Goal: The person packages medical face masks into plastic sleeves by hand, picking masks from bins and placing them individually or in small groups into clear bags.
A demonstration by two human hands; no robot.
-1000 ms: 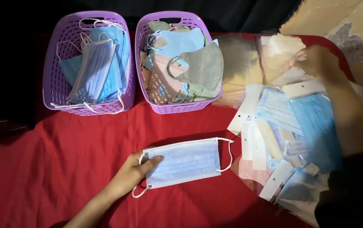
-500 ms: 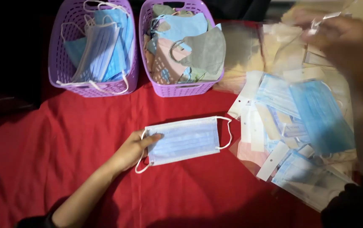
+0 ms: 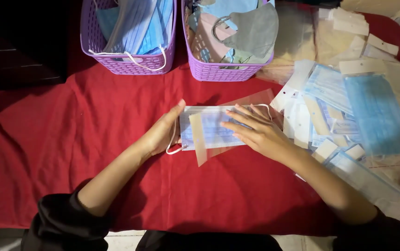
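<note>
A red cloth covers the whole work surface. At its far edge stand two purple baskets: the left basket holds blue pleated masks, the right basket holds a grey shaped mask and other coloured ones. To the right lies a spread pile of packaged masks in clear sleeves with white card tabs, near the right hand. In the middle of the cloth, near the baskets, a blue surgical mask lies flat, with a clear plastic sleeve laid slantwise over it. The right hand rests palm down on sleeve and mask, fingers spread and flat, gripping nothing. The left hand stands on edge against the mask's left end, fingers straight and together, thumb touching the white ear loop
</note>
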